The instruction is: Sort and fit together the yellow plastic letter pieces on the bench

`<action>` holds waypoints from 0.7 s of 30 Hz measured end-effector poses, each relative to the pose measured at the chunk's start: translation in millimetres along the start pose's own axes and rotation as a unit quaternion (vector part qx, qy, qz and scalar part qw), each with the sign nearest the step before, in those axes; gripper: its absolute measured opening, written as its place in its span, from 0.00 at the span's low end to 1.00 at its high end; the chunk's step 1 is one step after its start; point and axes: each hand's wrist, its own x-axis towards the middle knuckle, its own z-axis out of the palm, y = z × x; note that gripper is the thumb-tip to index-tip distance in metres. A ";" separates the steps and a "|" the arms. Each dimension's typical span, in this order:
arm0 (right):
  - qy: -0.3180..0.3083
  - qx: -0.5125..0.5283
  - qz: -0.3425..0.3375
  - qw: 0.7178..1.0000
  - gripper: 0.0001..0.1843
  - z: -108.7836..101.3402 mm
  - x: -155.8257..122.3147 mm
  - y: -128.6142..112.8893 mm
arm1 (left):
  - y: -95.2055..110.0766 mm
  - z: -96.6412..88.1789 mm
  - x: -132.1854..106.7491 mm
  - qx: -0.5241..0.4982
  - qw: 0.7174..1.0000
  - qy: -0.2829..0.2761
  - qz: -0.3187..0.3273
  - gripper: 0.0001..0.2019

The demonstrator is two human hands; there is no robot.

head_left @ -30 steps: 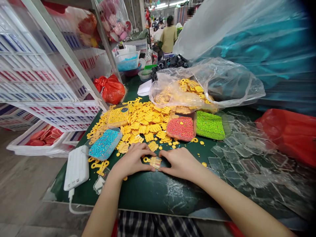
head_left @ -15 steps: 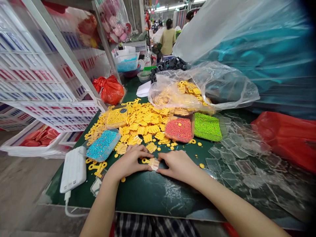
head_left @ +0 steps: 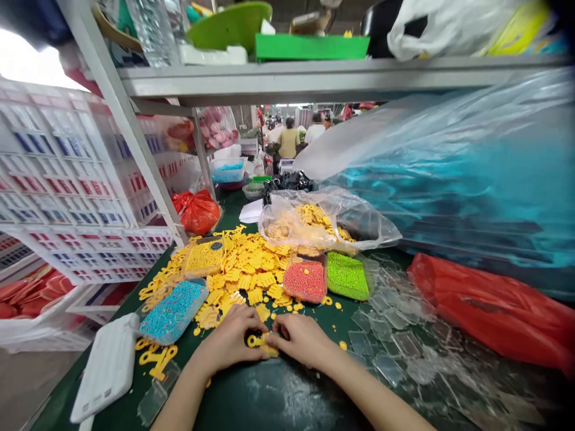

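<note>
Between my two hands is a small yellow plastic piece [head_left: 270, 348] with a ring at one end, low over the dark green table [head_left: 269, 398]. My left hand [head_left: 236, 336] pinches its left side with thumb and fingers. From the right, my right hand [head_left: 303, 340] is closed on the piece, its fingertips pressed against the top. The fingers partly cover the piece. Just beyond lies a heap of similar flat yellow pieces [head_left: 251, 263]. Around it stand clear trays of blue beads [head_left: 174, 311], yellow beads [head_left: 204, 258], pink beads [head_left: 305, 280] and green beads [head_left: 347, 275].
A white power bank [head_left: 108, 368] lies at the left edge. Clear plastic plates [head_left: 395, 341] spread on the right beside a red bag [head_left: 485, 311]. A plastic bag of yellow pieces [head_left: 314, 221] sits behind the heap. A shelf beam [head_left: 291, 81] crosses above; white crates [head_left: 58, 161] are stacked left.
The view has tilted up, so the overhead shelf now shows and the table sits lower. Both hands stay at the yellow piece; the right fingers have curled further over it.
</note>
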 end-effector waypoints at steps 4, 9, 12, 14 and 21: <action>0.026 0.045 -0.019 0.998 0.09 2.8 -0.4 10.1 | 4.0 3.8 -2.3 -0.022 0.998 0.041 0.032 0.22; 0.178 0.218 -0.057 0.958 0.26 -48.3 36.5 49.7 | -3.8 -3.4 -8.5 -0.064 0.987 0.144 0.005 0.31; 0.330 0.236 0.008 0.914 0.32 -102.5 72.2 69.4 | -6.3 -7.4 -10.0 -0.076 0.984 0.161 -0.018 0.32; 0.379 0.228 0.045 0.896 0.34 -130.6 91.4 77.2 | -6.8 -7.3 -9.6 -0.076 0.985 0.155 -0.023 0.30; 0.418 0.185 0.057 0.887 0.34 -120.1 81.1 78.3 | -17.2 3.4 -5.5 -0.097 0.974 0.203 -0.033 0.23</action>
